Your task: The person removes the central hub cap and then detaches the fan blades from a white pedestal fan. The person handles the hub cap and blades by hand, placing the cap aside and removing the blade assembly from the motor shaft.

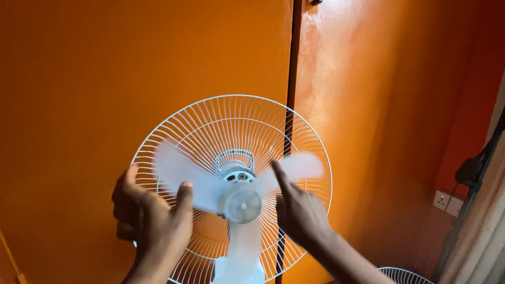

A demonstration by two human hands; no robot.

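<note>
Up close, between two raised hands: a white pedestal fan point(234, 184) with front guard off, rear wire grille point(231, 113) bare against a glossy orange wall point(79, 79). Left hand point(150, 221) curled over the grille's lower-left rim, thumb up beside a blurred translucent blade point(179, 176). Right hand point(300, 210) loosely closed, holding nothing, index finger extended onto the blade reaching right of the round hub cap point(242, 205). Blades thin, pale, smooth plastic, likely light, flexible and easily cracked; best taken near the hub rather than at the tips. Grille of fine radial wires, springy and bendable, safest gripped at the stiffer outer ring. Beyond the right hand, low on the wall, a white socket point(447, 202) with a dark cable point(473, 168) above it; below the right forearm, the rim of a second wire guard point(405, 273).
</note>
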